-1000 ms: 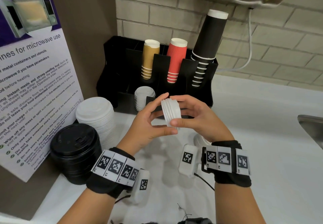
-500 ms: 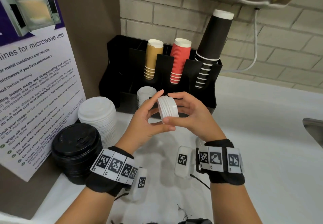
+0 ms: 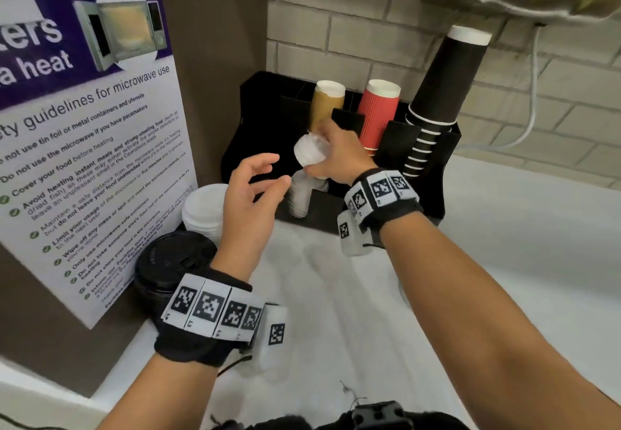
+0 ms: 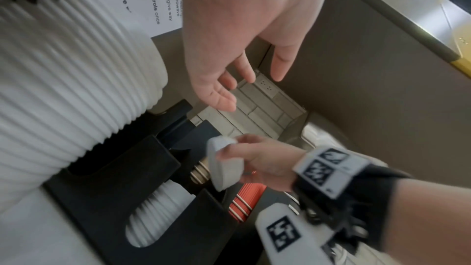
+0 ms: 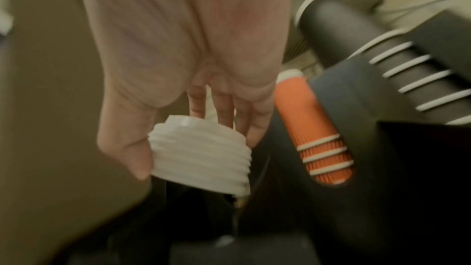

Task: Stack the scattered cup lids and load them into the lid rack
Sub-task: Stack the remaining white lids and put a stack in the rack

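Observation:
My right hand (image 3: 331, 157) grips a short stack of small white lids (image 3: 307, 152) between thumb and fingers, held just above the front slot of the black rack (image 3: 433, 174). That slot holds a column of small white lids (image 3: 300, 194). The wrist views show the held stack of small white lids (image 5: 201, 156) (image 4: 224, 164) tilted over the rack. My left hand (image 3: 258, 177) hovers empty to the left, fingers relaxed and spread, apart from the stack.
A tall stack of large white lids (image 3: 205, 209) and a stack of black lids (image 3: 173, 261) stand at the left by a microwave poster (image 3: 84, 147). The rack holds tan cups (image 3: 327, 103), red cups (image 3: 378, 110) and black cups (image 3: 440, 93). A brick wall is behind.
My left hand has let go of the lid stack and drawn back left. My right hand has carried the stack forward and up to the rack's front slot.

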A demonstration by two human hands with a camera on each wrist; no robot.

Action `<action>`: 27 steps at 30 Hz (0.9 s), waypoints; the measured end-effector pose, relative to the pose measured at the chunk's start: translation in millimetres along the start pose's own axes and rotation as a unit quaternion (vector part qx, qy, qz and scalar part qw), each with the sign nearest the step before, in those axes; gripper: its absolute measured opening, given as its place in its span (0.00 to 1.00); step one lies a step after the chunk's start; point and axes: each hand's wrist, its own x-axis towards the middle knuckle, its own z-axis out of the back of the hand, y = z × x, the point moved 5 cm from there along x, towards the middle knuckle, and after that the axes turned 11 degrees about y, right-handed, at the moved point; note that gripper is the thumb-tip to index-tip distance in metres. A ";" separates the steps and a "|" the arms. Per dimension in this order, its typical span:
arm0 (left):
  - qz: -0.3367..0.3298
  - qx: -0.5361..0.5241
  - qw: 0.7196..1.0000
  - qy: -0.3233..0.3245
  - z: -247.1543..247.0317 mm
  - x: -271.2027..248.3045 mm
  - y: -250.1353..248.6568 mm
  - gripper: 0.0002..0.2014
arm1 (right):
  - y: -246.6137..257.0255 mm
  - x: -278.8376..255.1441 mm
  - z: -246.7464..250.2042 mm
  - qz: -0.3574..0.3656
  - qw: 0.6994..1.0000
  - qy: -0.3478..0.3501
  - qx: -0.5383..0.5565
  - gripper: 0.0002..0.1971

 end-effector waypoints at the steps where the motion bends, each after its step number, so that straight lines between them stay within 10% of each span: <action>1: 0.000 -0.005 1.000 -0.002 0.8 -0.8 0.3 0.13 | 0.1 7.0 -7.9 -0.001 0.999 0.023 -0.031 0.36; 14: 0.018 -0.026 0.999 -0.019 6.9 -2.2 5.7 0.12 | 1.1 25.1 -45.6 -0.049 0.955 0.136 -0.260 0.35; 27: 0.021 -0.030 0.999 -0.017 3.1 -6.7 7.4 0.16 | 15.4 4.9 -75.3 -0.041 0.925 0.033 -0.376 0.25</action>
